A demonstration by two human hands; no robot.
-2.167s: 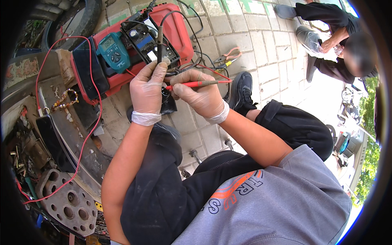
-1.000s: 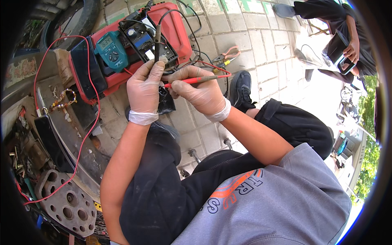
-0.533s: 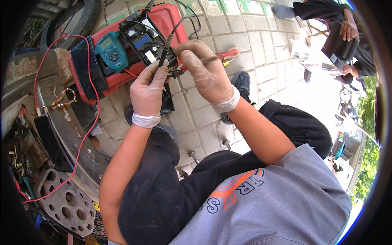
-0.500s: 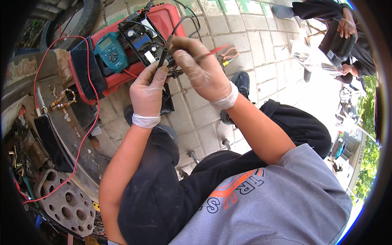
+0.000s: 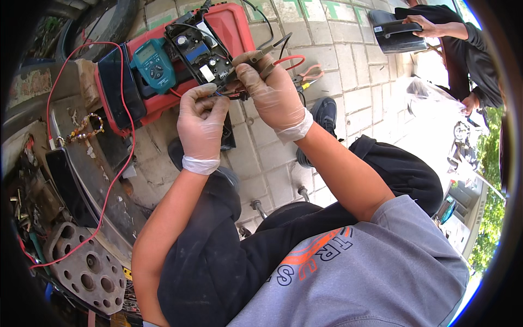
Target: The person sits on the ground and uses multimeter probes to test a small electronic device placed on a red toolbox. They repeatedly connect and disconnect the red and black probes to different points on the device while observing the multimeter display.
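Observation:
Both of my hands wear thin clear gloves. My left hand [image 5: 202, 122] is closed, its fingertips pinching thin wires [image 5: 220, 94] beside the lower edge of an open device with a circuit board [image 5: 200, 53] in a black housing. Close by on the right, my right hand [image 5: 274, 99] is closed around the multimeter probes; a black lead [image 5: 284, 46] and a red lead [image 5: 295, 59] come out of its grip. The probe tips are hard to make out near the wires. Left of the board lies a teal multimeter [image 5: 154, 65].
Beneath the device is a red tool case [image 5: 231, 30], with a black phone [image 5: 122, 90] on its left side. Pliers [image 5: 310, 76] lie on the paving. A perforated metal plate [image 5: 87, 275] sits lower left. Another person's hand [image 5: 424, 25] holds a black case [image 5: 400, 35].
The black probe has passed from my left hand to my right, beside the red one. My left hand now pinches wires. The other person has raised the black case away from the clear bag.

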